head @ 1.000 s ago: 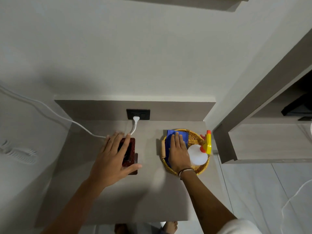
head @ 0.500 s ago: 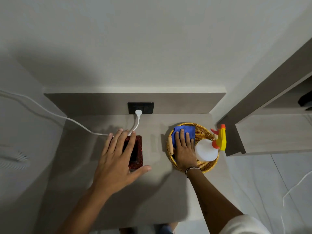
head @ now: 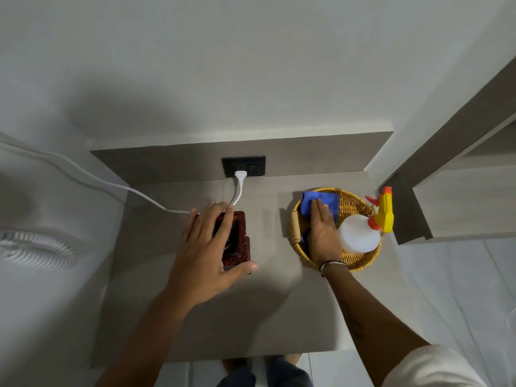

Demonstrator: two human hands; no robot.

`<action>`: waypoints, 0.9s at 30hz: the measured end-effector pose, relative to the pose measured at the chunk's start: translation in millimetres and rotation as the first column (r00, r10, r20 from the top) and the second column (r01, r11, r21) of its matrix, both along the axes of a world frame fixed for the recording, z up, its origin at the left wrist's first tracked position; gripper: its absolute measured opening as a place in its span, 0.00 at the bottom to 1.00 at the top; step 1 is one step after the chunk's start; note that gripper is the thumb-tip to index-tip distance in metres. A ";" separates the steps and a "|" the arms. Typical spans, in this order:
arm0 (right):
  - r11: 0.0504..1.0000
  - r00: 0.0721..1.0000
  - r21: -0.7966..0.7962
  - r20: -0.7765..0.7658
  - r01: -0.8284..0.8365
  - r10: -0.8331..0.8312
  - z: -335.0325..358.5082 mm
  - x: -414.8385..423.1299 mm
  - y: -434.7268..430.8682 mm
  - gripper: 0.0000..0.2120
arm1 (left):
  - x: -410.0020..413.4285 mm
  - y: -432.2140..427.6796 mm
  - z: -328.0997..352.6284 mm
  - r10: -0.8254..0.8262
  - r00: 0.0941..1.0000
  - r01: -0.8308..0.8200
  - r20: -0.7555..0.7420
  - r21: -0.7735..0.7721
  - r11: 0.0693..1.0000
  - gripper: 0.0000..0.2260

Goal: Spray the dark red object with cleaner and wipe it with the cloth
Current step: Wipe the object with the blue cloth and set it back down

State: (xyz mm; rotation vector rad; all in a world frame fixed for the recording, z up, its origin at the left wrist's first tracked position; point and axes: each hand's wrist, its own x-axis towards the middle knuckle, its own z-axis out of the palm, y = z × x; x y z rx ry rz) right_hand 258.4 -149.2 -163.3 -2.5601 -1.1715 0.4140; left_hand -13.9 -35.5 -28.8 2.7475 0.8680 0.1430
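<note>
The dark red object (head: 240, 241), a small rectangular box with a dark hollow centre, sits on the grey table (head: 251, 317) below the wall socket. My left hand (head: 208, 252) lies spread over it, fingers reaching past its far edge and thumb at its near corner; most of the box is hidden. The blue cloth (head: 331, 201) lies in a round wicker basket (head: 360, 263) to the right. My right hand (head: 324, 233) rests flat on the cloth, fingers straight. A white spray bottle (head: 358, 233) with a yellow and orange trigger stands in the basket, just right of that hand.
A black socket (head: 243, 165) in the back panel holds a white plug; its cable (head: 111, 185) runs left off the table, passing right behind the box. A grey cabinet (head: 460, 202) stands close to the basket's right. A white coiled cord (head: 36, 247) lies far left.
Both hands stay where they were, left over the box and right on the cloth. The view has shifted slightly, and the left fingers are spread a little wider.
</note>
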 end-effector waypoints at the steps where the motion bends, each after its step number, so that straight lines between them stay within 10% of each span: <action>1: 0.999 0.999 0.040 -0.022 0.025 -0.025 6.2 0.3 0.2 0.41 | -0.8 0.9 1.6 -0.017 1.000 0.017 0.005 -0.008 1.000 0.52; 12: 0.802 0.992 0.584 -0.094 0.124 -0.085 89.0 -63.4 -25.8 0.30 | -32.8 16.3 12.8 0.171 0.955 -0.062 0.241 -0.402 0.914 0.46; 27: 0.733 0.838 0.674 -0.348 -0.088 0.421 109.9 -225.0 20.4 0.34 | -69.3 39.8 -4.7 0.268 0.879 0.006 0.395 -0.572 0.820 0.40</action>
